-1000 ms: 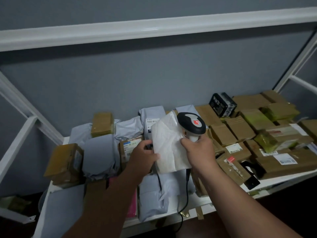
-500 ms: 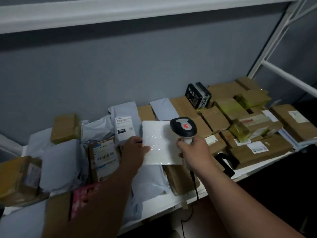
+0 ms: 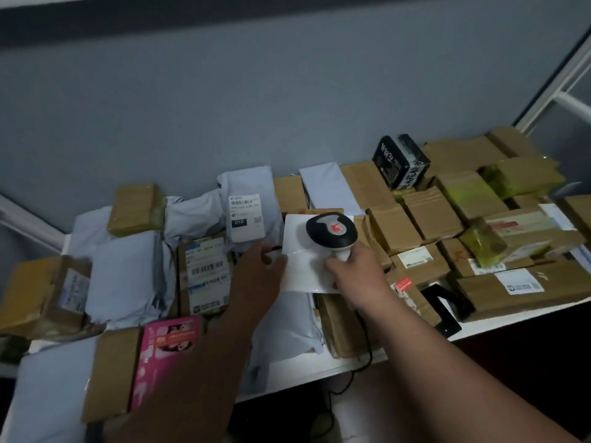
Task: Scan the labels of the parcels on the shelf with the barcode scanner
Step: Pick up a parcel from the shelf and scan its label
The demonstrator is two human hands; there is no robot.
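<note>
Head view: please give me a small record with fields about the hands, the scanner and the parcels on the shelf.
left hand: left hand holds the left edge of the white flat parcel
right hand: right hand grips the barcode scanner by its handle
scanner position: head over the white flat parcel, cable hanging below the shelf edge
visible labels: grey bag with the 010 label; brown box with a barcode label
other parcels: pink packet; black box
support: white shelf

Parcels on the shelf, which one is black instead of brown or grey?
The small black box with white lettering, standing tilted at the back against the wall, right of the scanner. The parcels around it are brown cardboard or grey mailer bags.
</note>
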